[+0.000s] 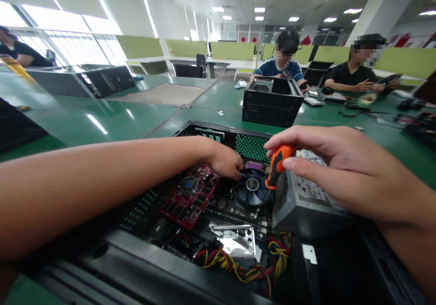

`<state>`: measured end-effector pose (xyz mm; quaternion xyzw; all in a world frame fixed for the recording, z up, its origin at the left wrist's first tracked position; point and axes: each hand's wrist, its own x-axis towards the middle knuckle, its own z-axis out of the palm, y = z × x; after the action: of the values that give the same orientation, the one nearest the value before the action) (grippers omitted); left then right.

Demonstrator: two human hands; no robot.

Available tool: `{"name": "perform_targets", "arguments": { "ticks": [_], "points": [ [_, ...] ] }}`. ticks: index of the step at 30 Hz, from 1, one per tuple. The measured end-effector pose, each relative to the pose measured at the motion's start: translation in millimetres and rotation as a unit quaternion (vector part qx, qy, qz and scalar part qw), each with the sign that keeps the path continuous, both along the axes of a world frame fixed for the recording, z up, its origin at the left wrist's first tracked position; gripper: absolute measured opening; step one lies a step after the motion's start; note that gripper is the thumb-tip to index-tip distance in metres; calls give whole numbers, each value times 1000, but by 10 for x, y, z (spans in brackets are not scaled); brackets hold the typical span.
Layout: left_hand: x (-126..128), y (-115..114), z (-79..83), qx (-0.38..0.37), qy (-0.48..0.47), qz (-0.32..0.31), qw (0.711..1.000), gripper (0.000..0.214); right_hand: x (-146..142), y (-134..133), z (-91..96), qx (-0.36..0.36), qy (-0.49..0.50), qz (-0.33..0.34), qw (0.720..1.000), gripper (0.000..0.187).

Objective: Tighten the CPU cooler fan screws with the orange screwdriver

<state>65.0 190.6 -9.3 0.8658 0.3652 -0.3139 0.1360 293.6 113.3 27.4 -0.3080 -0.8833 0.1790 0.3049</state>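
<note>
An open black computer case (218, 134) lies in front of me on the green table (102, 118). My left hand (225, 161) reaches into it with fingers curled down at the edge of the blue CPU fan (251, 187); what the fingertips press on is hidden. My right hand (327, 159) is closed around an orange-and-black screwdriver handle (276, 165), held upright above the fan. A red graphics card (190, 195) sits left of the fan. The grey power supply (306, 196) sits right of it.
Yellow, red and black cables (238, 264) bundle at the case's near side beside a shiny metal bracket (236, 241). A second black case (270, 100) stands farther back. Two people sit behind the table at the right; another sits far left. A long black case (102, 80) lies at left.
</note>
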Motion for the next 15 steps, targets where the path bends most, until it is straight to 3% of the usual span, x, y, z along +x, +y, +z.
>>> {"name": "perform_targets", "arguments": {
  "ticks": [5,11,15],
  "points": [
    [2,7,-3,-1,4,-3,1000,39,-18,-3,1,11,-31,-4,999,27],
    [2,-6,-6,6,-4,13,1000,38,-21,17,31,32,-40,-14,999,5],
    [-2,-4,-7,5,-12,27,1000,35,-17,13,37,21,-34,-14,999,4]
  ]
}}
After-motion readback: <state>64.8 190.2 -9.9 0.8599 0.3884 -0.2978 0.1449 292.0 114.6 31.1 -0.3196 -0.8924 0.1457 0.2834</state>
